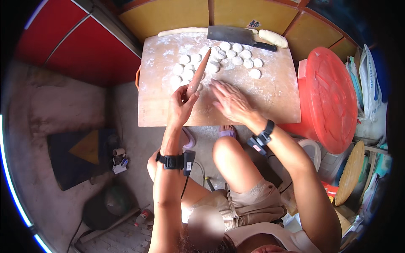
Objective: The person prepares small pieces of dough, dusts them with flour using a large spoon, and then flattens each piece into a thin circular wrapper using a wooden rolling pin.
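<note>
My left hand (183,106) grips the lower end of a tapered wooden rolling pin (200,71), which points up and away over the floured wooden board (272,104). Flat on the board lies my right hand (228,98), fingers stretched, with no object visible in it. Many small rounds of dough (237,60) are spread over the board's middle and left; some are hidden behind the pin and left hand. A cleaver (231,34) with a black handle lies at the far edge, across a long dough roll (183,31). Beside its handle sits a thicker dough piece (273,38).
A red plastic tub with a red lid (332,99) stands against the board's right side. Yellow cabinet doors (253,14) rise behind the board, a red panel (76,47) at the left. A round woven tray (349,174) and bags are at the lower right.
</note>
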Tool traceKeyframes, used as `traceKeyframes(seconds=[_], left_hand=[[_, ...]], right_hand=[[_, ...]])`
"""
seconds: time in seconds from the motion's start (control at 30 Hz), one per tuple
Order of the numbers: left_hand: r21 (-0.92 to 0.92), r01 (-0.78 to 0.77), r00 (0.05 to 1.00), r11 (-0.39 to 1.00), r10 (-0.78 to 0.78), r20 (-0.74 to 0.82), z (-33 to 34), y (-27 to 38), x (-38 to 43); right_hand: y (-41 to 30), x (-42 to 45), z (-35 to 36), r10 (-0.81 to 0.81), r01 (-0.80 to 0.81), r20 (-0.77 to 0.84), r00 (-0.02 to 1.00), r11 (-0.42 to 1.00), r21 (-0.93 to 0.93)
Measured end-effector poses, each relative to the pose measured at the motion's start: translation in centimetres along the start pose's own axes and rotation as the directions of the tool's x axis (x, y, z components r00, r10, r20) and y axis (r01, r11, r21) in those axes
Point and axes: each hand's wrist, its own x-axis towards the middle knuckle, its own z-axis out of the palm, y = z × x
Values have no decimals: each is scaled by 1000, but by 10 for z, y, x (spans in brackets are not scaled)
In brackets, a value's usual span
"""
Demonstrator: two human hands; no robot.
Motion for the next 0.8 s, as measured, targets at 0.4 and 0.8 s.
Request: traceKeyframes(seconds=[0.4,0.8], left_hand=[[2,53,999,999,-53,-8,-13,2,-7],[139,50,998,989,-56,42,4,13,-4]], right_hand=[[44,-36,-22,-19,27,152,988,998,-51],[73,-12,-43,157,-142,-189,969,986,88]])
